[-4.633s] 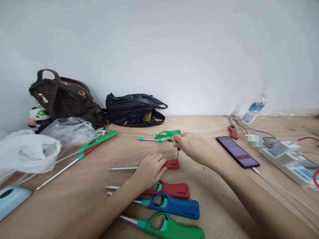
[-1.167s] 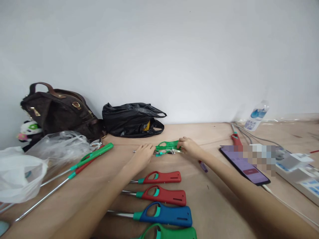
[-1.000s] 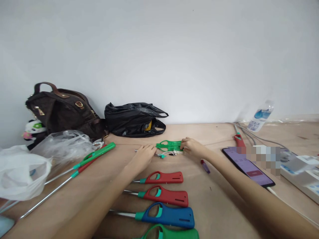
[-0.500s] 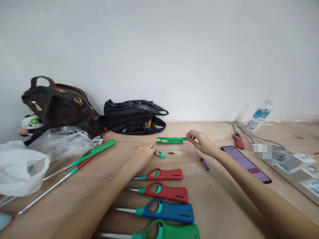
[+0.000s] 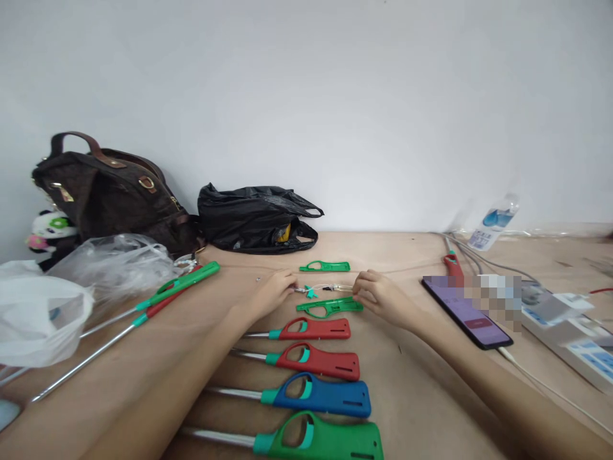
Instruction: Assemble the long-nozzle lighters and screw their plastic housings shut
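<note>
My left hand (image 5: 275, 292) pinches the metal tube end of the lighter's inner parts. Beside its fingertips lies a small teal trigger (image 5: 311, 292), with thin wires running right to a clear fuel tank (image 5: 342, 289). My right hand (image 5: 383, 297) has its fingers closed at the right end of that tank, close to one green shell half (image 5: 330, 307). The other green shell half (image 5: 328, 266) lies farther back. Toward me are two red lighters (image 5: 320, 328), a blue lighter (image 5: 325, 396) and a green lighter (image 5: 330, 437) in a column.
A brown bag (image 5: 115, 198), a black plastic bag (image 5: 249, 217) and a white plastic bag (image 5: 43, 319) stand at the back and left. At right are a phone (image 5: 467, 313), a power strip (image 5: 569, 338), a bottle (image 5: 495, 220) and a red lighter (image 5: 453, 266).
One green shell half now lies in front of the inner parts; the other remains behind them. My right hand has moved down toward the tank, and the screwdriver is out of sight.
</note>
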Motion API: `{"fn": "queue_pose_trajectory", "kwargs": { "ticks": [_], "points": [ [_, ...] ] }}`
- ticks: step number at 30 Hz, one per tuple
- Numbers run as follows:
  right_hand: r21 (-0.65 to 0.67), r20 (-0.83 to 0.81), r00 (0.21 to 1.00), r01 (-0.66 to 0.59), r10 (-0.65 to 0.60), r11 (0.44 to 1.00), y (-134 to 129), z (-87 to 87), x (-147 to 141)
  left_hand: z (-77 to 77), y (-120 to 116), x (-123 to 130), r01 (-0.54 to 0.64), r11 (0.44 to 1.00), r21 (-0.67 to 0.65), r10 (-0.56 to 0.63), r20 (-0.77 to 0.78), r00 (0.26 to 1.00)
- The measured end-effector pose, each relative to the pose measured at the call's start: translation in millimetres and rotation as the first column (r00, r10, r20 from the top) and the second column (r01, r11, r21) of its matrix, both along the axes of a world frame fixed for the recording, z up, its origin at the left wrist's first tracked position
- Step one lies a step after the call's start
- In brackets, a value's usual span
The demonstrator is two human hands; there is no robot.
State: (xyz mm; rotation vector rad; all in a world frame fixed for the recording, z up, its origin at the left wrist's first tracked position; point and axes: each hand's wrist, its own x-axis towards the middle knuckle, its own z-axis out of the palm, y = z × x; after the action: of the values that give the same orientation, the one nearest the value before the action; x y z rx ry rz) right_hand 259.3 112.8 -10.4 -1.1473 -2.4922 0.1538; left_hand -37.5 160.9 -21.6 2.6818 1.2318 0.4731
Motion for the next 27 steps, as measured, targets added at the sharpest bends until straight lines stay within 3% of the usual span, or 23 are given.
{"fn": "queue_pose_trajectory", "kwargs": {
  "ticks": [6, 11, 17, 22, 27],
  "points": [
    [0.03, 0.049, 0.984, 0.17, -0.172, 0.985, 24.4, -16.2, -14.4, 8.8, -4.8, 1.4, -0.003, 1.0, -0.015, 0.003, 0.023, 1.0],
    [0.025, 0.05, 0.976, 0.212, -0.213, 0.977, 36.6, -30.0, -24.4, 14.7, -10.0, 4.1, 0.0, 1.0, -0.013, 0.0, 0.038, 0.999],
    [0.051, -0.024, 0.979, 0.202, -0.201, 0.978, 28.6, -15.1, -18.5, 23.8, -13.0, 5.5, -0.006, 1.0, -0.011, 0.007, 0.06, 0.998],
    [0.058, -0.222, 0.965, 0.157, -0.141, 0.986, 12.7, 1.9, -11.2, 44.6, -24.1, 7.7, 0.032, 0.999, -0.034, -0.027, 0.136, 0.99],
    [-0.023, -0.288, 0.954, 0.081, -0.084, 0.996, 3.6, 0.3, -9.6, 63.7, -36.9, 10.4, 0.06, 0.989, -0.132, -0.041, 0.142, 0.989]
  ]
}}
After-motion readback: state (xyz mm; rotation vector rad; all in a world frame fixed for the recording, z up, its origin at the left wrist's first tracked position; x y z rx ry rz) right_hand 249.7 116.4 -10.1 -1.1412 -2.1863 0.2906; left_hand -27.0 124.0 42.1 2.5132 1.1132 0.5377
